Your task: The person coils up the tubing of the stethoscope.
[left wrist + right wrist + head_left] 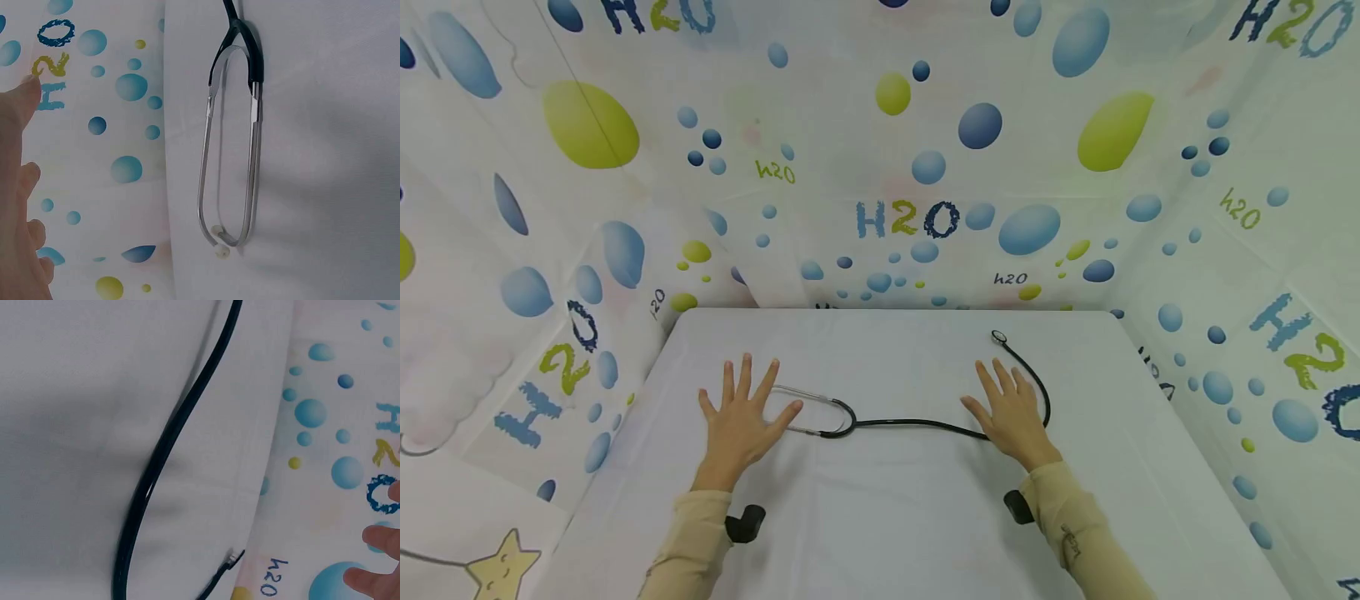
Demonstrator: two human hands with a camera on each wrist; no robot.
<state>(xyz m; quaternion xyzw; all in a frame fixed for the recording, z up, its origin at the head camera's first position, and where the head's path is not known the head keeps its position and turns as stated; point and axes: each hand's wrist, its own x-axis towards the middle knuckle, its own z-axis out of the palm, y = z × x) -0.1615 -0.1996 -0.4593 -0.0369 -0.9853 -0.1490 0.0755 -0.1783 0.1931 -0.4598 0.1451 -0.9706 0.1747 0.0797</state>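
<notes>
A stethoscope with black tubing lies stretched across the white table. Its metal ear tubes end in pale ear tips, side by side in the left wrist view. My left hand is over the ear-tube end, fingers straight and spread, hiding part of it in the head view. Over the tubing's right stretch is my right hand, also spread and holding nothing. From behind that hand the tubing curves up to the chest piece near the table's far edge.
The white table is enclosed at the back and both sides by white sheeting printed with blue and green drops and H2O lettering. A small black device sits at the left wrist, another at the right.
</notes>
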